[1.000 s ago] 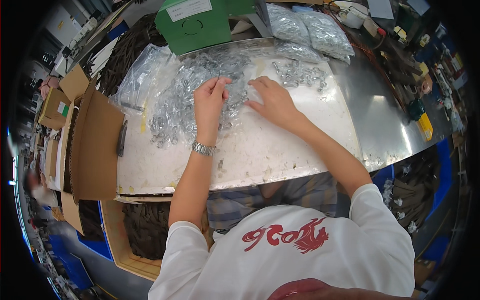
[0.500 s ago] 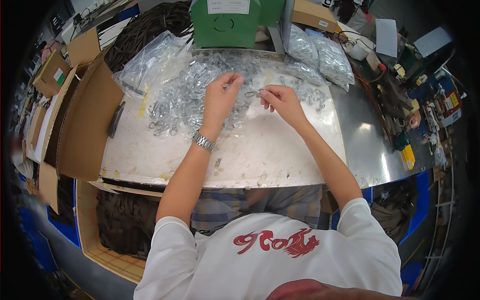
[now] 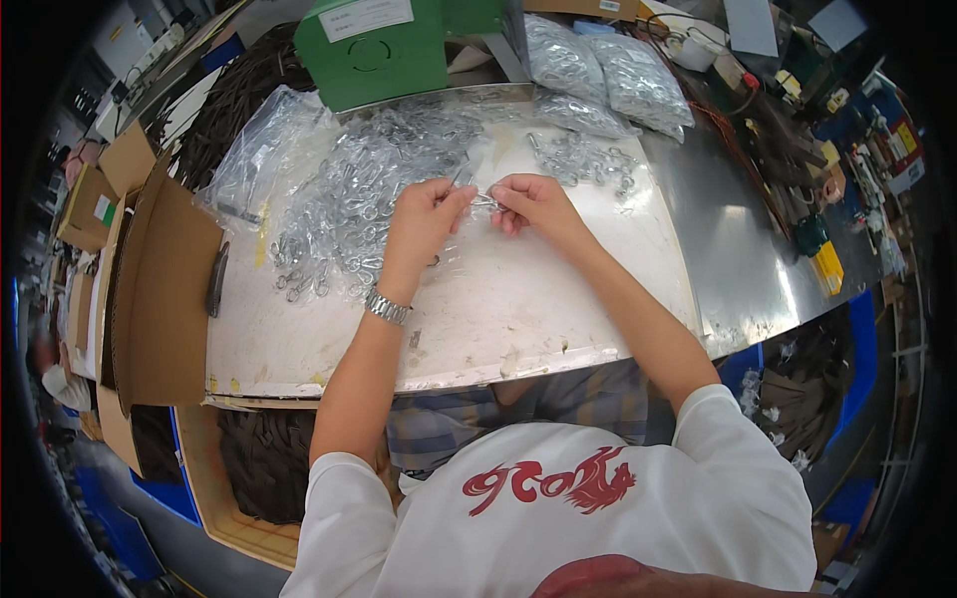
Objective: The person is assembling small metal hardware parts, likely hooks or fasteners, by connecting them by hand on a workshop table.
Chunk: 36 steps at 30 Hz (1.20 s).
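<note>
Both of my hands meet above the white tabletop, fingers pinched. My right hand grips a small silver metal hook, which spans the short gap to my left hand. The left thumb and fingers are closed at the other end of that piece; exactly what lies between them is too small to make out. Just beyond and left of my left hand spreads a pile of silver metal hooks, partly on and under clear plastic. A smaller group of loose hooks lies beyond my right hand.
A green metal box stands at the back, beside filled clear bags. At the left are an open cardboard box and a black-handled tool. A bare metal surface adjoins the right. Dark straps fill a crate below.
My hands have come together, the left one leaving the pile and both moving nearer to me. The metal hook in my right hand now reaches my left fingers. The view has shifted slightly.
</note>
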Tool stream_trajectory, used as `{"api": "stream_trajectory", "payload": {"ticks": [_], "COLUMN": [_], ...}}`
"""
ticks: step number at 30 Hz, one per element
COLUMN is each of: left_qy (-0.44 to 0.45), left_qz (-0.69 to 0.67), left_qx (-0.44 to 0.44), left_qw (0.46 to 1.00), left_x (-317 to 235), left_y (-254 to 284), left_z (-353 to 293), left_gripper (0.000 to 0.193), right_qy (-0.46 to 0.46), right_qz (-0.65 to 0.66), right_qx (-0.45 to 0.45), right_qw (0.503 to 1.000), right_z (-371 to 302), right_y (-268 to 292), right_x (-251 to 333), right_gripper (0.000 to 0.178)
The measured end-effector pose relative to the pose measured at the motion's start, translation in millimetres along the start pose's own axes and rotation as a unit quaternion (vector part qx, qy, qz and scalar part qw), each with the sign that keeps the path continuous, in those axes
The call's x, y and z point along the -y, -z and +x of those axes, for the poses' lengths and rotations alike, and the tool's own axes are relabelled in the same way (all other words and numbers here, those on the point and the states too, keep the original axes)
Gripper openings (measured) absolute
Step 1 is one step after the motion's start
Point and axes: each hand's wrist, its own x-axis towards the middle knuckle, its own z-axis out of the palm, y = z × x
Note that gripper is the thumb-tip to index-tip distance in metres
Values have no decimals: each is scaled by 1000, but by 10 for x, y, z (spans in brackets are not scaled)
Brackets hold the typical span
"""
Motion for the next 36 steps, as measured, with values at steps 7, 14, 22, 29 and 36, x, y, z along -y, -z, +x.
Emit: {"api": "stream_trajectory", "payload": {"ticks": [7, 14, 22, 29, 36], "left_qy": [82, 45, 88, 86, 12], "left_qz": [-312, -171, -210, -170, -181], "left_qx": [-57, 68, 89, 85, 22], "left_qw": [945, 982, 970, 978, 983], "left_x": [-114, -42, -67, -44, -82], "left_y": [77, -102, -175, -57, -248], "left_z": [-14, -74, -42, -189, -118], "left_gripper": [35, 26, 20, 24, 21], "right_qy": [52, 55, 69, 78, 91], "right_qz": [-42, -53, -46, -57, -82], "right_qx": [-68, -77, -71, -33, -93], "right_qw": [995, 994, 994, 995, 988], "right_z": [8, -74, -23, 80, -111], "right_y": [84, -21, 152, 18, 133], "right_x": [22, 94, 78, 87, 89], "right_gripper": [21, 16, 17, 15, 14]}}
